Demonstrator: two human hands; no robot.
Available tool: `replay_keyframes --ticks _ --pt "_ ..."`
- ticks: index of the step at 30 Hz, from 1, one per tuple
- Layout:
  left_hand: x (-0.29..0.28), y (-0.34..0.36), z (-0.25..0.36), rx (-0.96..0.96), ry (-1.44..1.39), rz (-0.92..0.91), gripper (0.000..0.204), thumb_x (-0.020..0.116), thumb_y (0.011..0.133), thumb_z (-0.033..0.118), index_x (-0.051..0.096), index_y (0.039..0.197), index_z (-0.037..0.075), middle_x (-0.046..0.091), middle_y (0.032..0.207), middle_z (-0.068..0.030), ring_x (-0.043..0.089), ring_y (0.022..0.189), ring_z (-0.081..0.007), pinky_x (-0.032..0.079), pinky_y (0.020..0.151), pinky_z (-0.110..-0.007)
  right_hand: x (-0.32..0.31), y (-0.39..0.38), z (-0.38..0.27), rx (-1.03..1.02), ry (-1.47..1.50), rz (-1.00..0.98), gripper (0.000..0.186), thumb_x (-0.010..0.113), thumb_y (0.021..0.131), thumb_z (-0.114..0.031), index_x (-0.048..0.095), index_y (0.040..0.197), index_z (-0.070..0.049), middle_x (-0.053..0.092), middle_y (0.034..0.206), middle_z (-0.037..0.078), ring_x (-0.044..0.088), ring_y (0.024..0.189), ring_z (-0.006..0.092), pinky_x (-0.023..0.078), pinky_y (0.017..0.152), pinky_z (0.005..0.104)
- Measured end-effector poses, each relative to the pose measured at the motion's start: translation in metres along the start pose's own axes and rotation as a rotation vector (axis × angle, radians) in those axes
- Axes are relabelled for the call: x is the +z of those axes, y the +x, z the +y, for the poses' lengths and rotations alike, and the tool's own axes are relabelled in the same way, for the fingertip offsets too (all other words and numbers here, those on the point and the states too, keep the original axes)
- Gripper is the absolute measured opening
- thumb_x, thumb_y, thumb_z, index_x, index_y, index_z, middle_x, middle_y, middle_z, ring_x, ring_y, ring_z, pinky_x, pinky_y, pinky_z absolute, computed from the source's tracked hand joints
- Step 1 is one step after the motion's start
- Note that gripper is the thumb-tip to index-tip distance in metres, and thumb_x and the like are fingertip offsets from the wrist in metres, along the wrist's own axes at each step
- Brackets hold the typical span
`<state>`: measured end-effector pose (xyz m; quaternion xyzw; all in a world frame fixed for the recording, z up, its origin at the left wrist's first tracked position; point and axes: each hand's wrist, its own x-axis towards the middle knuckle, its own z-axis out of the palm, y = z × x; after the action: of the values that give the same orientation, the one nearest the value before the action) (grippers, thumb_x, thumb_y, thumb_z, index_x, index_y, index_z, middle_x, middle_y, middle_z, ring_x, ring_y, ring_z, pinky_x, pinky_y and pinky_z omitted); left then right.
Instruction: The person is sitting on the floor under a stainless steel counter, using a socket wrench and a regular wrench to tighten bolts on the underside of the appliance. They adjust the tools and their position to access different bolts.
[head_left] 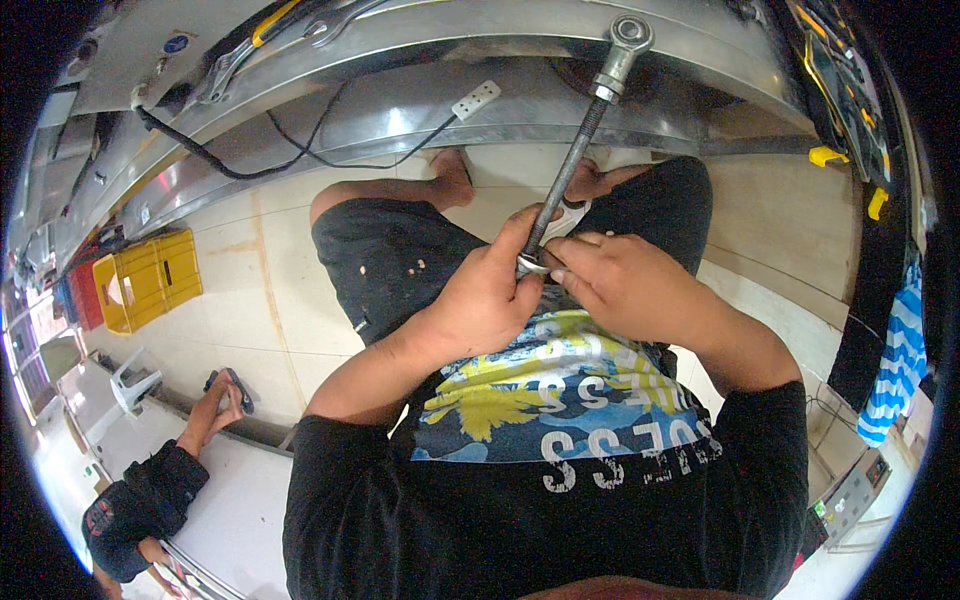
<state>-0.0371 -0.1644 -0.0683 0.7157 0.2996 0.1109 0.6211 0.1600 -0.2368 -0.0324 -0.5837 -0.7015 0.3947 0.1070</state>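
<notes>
A long threaded rod (pixel 566 178) slants up and away from my lap, with a round eye-shaped rod end (pixel 630 36) and a nut (pixel 606 85) at its far end. My left hand (pixel 490 297) is closed round the rod's near end. Close beside it my right hand (pixel 625 285) has its fingers bent together at a shiny curved metal piece (pixel 533 265) by that same end. What the right fingers grip is mostly hidden. Beyond the hands, between my legs, shows a pale silvery piece (pixel 566 220), partly covered; its kind is unclear.
On the metal bench (pixel 400 65) ahead lie an adjustable wrench (pixel 235 68) with a yellow-black handle and another wrench (pixel 335 22). A white socket strip (pixel 475 100) hangs on a dark cable. Left are a yellow crate (pixel 150 280) and another person (pixel 150 500); right, a striped cloth (pixel 893 360).
</notes>
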Motion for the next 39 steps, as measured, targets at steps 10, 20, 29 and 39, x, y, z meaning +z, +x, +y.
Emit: replay_keyframes --ticks 10,20,29,39 --pt "0.002 0.003 0.003 -0.048 0.288 0.109 0.061 0.061 0.083 0.001 0.045 0.141 0.003 0.069 0.096 -0.0243 0.071 0.081 -0.0405 0.055 0.071 -0.045 0.012 0.001 0.004 0.002 0.131 0.115 0.023 0.059 0.096 -0.017 0.060 0.112 0.000 0.067 0.095 0.022 0.066 0.088 0.0415 0.052 0.075 0.0489" --pt "-0.026 0.007 0.011 0.020 -0.021 -0.055 0.070 0.061 0.084 -0.001 0.036 0.150 0.001 0.055 0.135 -0.0194 0.057 0.122 -0.0244 0.047 0.098 -0.033 0.013 0.001 0.025 0.132 0.511 0.295 0.033 0.073 0.090 -0.024 0.068 0.118 -0.007 0.072 0.090 0.009 0.068 0.082 0.0184 0.053 0.076 0.0359" --pt "-0.053 0.022 0.064 0.001 0.243 -0.322 0.090 0.065 0.084 0.005 0.017 0.159 0.007 0.065 0.103 -0.0283 0.068 0.089 -0.0421 0.053 0.081 -0.045 0.001 0.001 0.031 -0.039 1.314 0.361 0.066 0.068 0.091 -0.048 0.050 0.141 -0.009 0.061 0.064 0.009 0.045 0.044 0.0090 0.036 0.043 0.0246" --pt "-0.133 0.075 0.084 0.432 0.863 0.661 0.043 0.066 0.091 0.011 0.058 0.133 0.004 0.067 0.117 -0.0213 0.065 0.107 -0.0369 0.051 0.095 -0.041 -0.025 -0.007 0.036 -0.172 1.621 0.729 0.037 0.054 0.099 -0.035 0.052 0.123 -0.008 0.064 0.069 0.025 0.033 0.034 0.0116 0.033 0.039 0.0271"
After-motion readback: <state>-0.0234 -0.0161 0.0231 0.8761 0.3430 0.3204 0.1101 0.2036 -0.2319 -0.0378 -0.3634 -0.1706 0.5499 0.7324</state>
